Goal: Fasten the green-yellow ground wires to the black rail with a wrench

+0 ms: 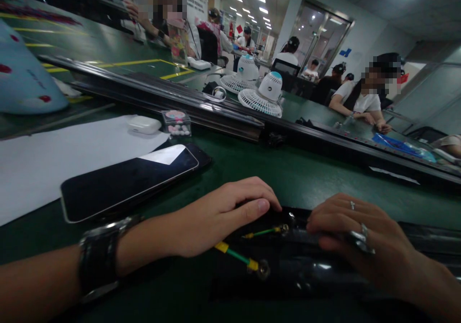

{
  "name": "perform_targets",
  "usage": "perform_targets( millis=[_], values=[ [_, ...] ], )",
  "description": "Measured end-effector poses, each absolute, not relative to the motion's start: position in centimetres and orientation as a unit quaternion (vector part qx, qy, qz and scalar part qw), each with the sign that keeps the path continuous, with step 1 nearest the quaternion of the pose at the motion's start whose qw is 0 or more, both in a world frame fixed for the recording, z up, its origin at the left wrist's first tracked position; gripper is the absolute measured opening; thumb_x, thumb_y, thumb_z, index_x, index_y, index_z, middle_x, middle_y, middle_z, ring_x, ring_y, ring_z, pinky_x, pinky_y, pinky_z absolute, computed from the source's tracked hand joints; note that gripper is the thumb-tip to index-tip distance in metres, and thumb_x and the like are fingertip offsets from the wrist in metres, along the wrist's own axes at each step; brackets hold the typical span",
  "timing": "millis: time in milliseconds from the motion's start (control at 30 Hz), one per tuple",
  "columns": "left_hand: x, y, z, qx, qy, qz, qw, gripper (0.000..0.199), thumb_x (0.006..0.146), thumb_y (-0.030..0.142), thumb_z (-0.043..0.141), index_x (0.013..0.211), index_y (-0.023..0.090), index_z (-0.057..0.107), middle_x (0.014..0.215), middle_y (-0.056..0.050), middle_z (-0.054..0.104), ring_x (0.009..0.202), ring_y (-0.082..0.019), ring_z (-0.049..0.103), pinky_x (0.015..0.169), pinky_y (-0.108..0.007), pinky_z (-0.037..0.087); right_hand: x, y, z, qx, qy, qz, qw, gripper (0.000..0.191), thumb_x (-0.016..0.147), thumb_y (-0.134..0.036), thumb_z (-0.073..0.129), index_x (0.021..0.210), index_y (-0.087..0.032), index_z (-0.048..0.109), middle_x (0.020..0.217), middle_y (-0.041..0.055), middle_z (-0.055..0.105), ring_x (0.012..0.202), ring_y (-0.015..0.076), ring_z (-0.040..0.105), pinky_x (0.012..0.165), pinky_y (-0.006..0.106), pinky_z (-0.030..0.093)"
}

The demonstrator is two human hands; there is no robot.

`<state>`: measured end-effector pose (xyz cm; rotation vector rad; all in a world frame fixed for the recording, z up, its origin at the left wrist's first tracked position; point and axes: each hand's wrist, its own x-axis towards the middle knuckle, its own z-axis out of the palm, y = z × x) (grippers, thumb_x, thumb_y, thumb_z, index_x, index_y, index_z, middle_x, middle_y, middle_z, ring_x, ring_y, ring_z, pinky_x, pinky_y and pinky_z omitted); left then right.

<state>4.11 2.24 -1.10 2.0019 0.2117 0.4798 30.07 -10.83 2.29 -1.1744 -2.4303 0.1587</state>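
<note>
The black part lies on the green table right in front of me, two green wires with yellow sleeves at its left end. My left hand curves loosely over that end, fingertips partly hidden; I can't tell if they grip. My right hand is curled above the other side, something shiny at its fingers; whether it's holding anything, I can't tell. Left of me are a phone and paper; beyond, black rails and two fans.

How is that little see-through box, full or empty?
Not empty: the see-through box shows pink and white balls through its side. Whether it's full, I can't tell.
</note>
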Motion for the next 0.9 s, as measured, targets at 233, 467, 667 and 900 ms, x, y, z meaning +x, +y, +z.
perform_targets(
  millis=[233,467,667,900],
  values=[
    [4.1,2.2,-1.2,0.832,0.09,0.202,0.51,0.027,0.111,0.033,0.045,0.12,0.022,0.067,0.123,-0.003,0.061,0.119,-0.017,0.058,0.108,-0.027,0.043,30.0,-11.0,1.7,-0.501,-0.819,0.064,0.273,0.01,0.105,-0.027,0.054,0.104,-0.025,0.063,0.087,-0.0025,0.074,0.073,0.0091,0.069,0.065,0.022,0.051],
    [4.1,2.2,-1.2,0.833,0.089,0.207,0.505,0.027,0.11,0.033,0.046,0.119,0.022,0.068,0.123,-0.003,0.063,0.119,-0.017,0.059,0.108,-0.026,0.043,29.4,-11.1,1.0,-0.503,-0.815,0.074,0.28,0.006,0.103,-0.025,0.059,0.104,-0.025,0.065,0.088,-0.003,0.075,0.075,0.0081,0.07,0.069,0.019,0.051],
    [4.1,2.2,-1.2,0.832,0.092,0.206,0.507,0.026,0.11,0.034,0.046,0.119,0.023,0.068,0.123,-0.002,0.063,0.118,-0.018,0.059,0.108,-0.028,0.044,29.9,-10.9,1.0,-0.443,-0.858,0.072,0.249,0.01,0.105,-0.02,0.054,0.11,-0.022,0.062,0.092,0.0002,0.073,0.082,0.0124,0.068,0.075,0.026,0.051],
    [4.1,2.3,-1.5,0.825,0.082,0.205,0.52,0.026,0.11,0.032,0.046,0.12,0.022,0.067,0.123,-0.004,0.062,0.118,-0.018,0.058,0.108,-0.029,0.044,29.9,-10.8,2.2,-0.451,-0.859,0.061,0.236,0.009,0.104,-0.021,0.053,0.109,-0.024,0.06,0.09,0.0015,0.074,0.083,0.015,0.069,0.077,0.03,0.053]
  ],
)
